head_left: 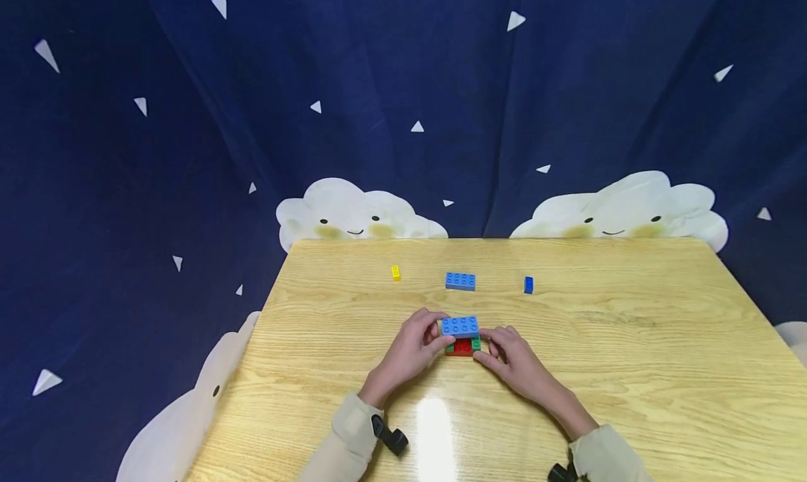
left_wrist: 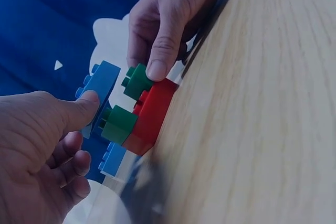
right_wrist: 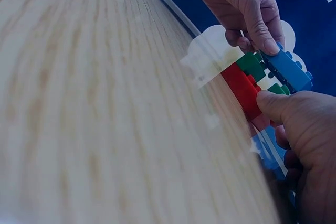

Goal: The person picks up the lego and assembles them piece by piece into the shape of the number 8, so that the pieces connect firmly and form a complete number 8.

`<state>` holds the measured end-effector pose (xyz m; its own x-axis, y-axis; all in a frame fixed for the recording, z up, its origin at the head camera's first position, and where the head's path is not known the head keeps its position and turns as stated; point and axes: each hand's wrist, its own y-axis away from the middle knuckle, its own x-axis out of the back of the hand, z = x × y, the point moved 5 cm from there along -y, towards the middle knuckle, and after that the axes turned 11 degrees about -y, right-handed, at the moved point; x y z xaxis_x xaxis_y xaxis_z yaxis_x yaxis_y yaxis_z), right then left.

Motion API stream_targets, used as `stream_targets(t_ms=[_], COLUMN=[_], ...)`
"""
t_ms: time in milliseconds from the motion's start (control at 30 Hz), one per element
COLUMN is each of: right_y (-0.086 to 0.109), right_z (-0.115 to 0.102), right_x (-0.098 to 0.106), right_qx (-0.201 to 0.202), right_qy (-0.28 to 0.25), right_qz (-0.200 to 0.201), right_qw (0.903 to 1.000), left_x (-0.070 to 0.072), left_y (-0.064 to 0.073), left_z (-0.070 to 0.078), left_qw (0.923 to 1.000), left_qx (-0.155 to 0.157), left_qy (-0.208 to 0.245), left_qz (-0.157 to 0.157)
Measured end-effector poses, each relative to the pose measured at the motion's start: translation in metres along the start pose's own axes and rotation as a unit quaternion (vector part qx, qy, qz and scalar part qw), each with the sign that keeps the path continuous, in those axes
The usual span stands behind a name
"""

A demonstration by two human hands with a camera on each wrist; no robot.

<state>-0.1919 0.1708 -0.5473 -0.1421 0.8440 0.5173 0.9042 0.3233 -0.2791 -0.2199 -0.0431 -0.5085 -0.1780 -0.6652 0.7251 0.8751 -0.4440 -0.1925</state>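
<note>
My left hand (head_left: pixel 408 350) pinches a light-blue eight-stud toy brick (head_left: pixel 460 326) between thumb and fingers. That brick is held just above a red brick (head_left: pixel 462 352), tilted and apart from the green studs in the left wrist view. A green brick (left_wrist: pixel 119 125) sits on one end of the red brick, and a second green brick (left_wrist: pixel 138 81) on the other, with red studs showing between them. My right hand (head_left: pixel 520 368) grips the right end of the red brick, its thumb (right_wrist: pixel 271 104) against the side. The fingers behind it are partly hidden.
Farther back on the wooden table (head_left: pixel 630 342) lie a small yellow brick (head_left: pixel 395 273), a blue eight-stud brick (head_left: pixel 460 281) and a small dark-blue brick (head_left: pixel 528 285). A dark-blue curtain (head_left: pixel 378 69) with clouds and white triangles hangs behind the table's far edge.
</note>
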Motion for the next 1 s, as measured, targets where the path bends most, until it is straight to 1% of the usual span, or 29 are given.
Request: stream_targets(t_ms=[233,500,700,1000], right_y=[0.0001,0.0001,0.0002,0.0003], right_z=[-0.0002,-0.0007,-0.0012,-0.0018], right_x=[-0.0002,-0.0004,-0.0008,-0.0006], right_qx=[0.0,-0.002,-0.003,0.002], right_qy=[-0.001,0.003,0.003,0.007], right_qz=[-0.001,0.0,0.0,0.005], right_qw=[1.0,1.0,1.0,1.0], left_x=[-0.0038,-0.0045,-0.0055,-0.0061], left_y=[0.0028,0.0055,0.0066,0.0085], left_z=[0.0008,0.0019,0.0029,0.0049], left_qw=[0.9999,0.9999,0.9998,0.9997], left_qx=[-0.008,-0.001,-0.011,-0.016], left_qy=[-0.01,-0.006,-0.01,-0.019], left_qz=[-0.002,-0.011,-0.012,-0.007])
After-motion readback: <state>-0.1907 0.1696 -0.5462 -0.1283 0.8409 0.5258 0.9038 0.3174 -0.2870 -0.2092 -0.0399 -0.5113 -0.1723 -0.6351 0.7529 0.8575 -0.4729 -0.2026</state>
